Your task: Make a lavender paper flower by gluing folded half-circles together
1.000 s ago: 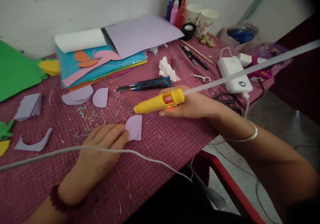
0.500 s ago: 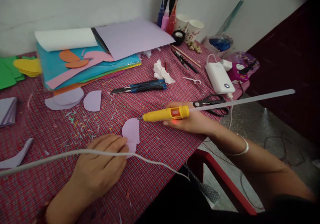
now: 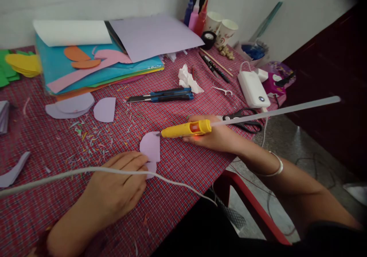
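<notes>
My right hand (image 3: pixel 215 136) is closed round a yellow hot glue gun (image 3: pixel 186 129), with a long translucent glue stick (image 3: pixel 275 112) jutting from its back and a small orange light glowing beneath. The gun's nozzle touches, or nearly touches, the upper right corner of a rounded light purple paper piece (image 3: pixel 150 146). My left hand (image 3: pixel 114 184) lies flat over the lower left edge of this piece, fingertips pressing on it. A second purple paper piece (image 3: pixel 151 170) shows partly below it, the rest under my fingers. A white cable (image 3: pixel 94 169) crosses in front of my left hand.
More cut purple pieces (image 3: pixel 104 110), a box cutter (image 3: pixel 160 95) and crumpled tissue (image 3: pixel 187 77) lie beyond my hands. Scissors (image 3: pixel 243 119) and a white power bank (image 3: pixel 252 89) are at the right edge. Stacked coloured paper (image 3: pixel 114 73) and paper cups (image 3: pixel 226 31) stand along the wall.
The nozzle has moved slightly left and up, onto the corner of the purple paper. My left hand stays pressed on the paper. The camera view has shifted a little.
</notes>
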### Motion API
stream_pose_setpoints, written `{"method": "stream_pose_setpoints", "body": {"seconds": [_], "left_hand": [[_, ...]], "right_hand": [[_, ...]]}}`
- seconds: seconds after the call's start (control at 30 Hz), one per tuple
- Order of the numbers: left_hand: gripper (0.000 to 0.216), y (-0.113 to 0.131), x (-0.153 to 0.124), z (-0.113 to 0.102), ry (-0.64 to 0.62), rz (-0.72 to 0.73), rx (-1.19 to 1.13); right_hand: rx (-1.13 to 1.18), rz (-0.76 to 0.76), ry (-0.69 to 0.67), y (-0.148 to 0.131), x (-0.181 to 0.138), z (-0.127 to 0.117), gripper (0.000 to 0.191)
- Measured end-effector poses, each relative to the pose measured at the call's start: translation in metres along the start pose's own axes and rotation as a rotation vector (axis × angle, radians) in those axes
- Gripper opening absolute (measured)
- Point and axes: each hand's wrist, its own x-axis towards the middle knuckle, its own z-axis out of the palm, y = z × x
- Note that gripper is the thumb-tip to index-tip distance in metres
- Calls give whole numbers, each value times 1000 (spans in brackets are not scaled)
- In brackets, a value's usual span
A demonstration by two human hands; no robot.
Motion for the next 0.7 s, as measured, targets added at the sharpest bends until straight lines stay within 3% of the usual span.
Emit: {"method": "stream_pose_setpoints", "body": {"seconds": [0.43,0.7], "left_hand": [[16,-2,2,2,-43,-24,-59],[13,-2,-2,2,-27,-26,-76]], "right_hand": [[-183,-3,-85,-4,-5,-4,29],[-151,-46,-126,-6,-12,-1,22]]}}
